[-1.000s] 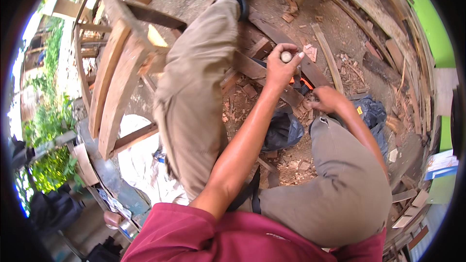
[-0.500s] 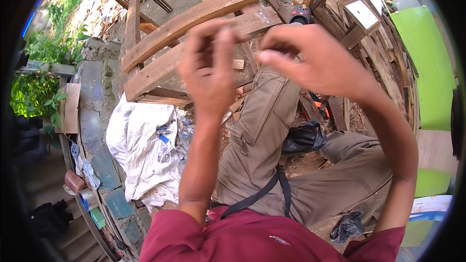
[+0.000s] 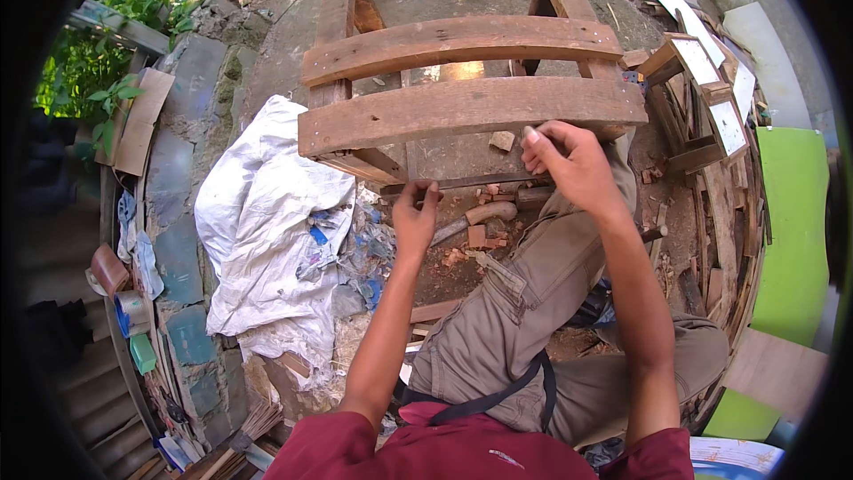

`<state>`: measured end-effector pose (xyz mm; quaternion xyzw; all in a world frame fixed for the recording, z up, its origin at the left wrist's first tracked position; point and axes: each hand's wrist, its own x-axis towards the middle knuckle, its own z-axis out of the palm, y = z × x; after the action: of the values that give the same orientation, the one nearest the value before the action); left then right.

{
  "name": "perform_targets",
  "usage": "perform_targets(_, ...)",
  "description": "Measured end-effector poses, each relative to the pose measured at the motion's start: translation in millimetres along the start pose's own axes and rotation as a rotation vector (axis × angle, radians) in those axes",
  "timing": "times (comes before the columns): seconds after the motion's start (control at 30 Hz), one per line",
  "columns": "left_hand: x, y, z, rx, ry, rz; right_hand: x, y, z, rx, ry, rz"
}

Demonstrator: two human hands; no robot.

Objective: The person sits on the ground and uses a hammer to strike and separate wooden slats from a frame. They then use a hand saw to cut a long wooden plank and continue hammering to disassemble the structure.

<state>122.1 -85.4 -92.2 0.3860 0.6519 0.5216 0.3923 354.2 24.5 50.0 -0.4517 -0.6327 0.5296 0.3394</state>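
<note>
I see the worn brown wooden slat [image 3: 462, 111] of the chair frame lying left to right, just above both hands. My right hand [image 3: 573, 164] is nearer, its grip narrow, pinching at the lower edge; my left hand [image 3: 415, 218] pinches something small below.

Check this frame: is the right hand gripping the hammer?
No. The right hand is up at the lower slat of the wooden frame, while the hammer lies on the ground below.
</note>
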Motion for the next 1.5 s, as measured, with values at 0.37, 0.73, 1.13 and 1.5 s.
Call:
perform_targets(0.37,154,-176,182,0.968,0.107,0.306,-11,26,12,-0.208,0.12,-0.031)
perform_targets(0.73,130,-122,154,0.51,-0.247,0.067,-30,42,-6,-0.336,0.176,-0.269)
perform_targets(1.13,-40,128,129,0.183,-0.363,0.665,-90,-1,-51,-0.156,0.422,-0.246)
perform_targets(1.5,-74,159,359,0.044,-1.04,0.027,-154,17,-359,-0.658,0.659,0.133)
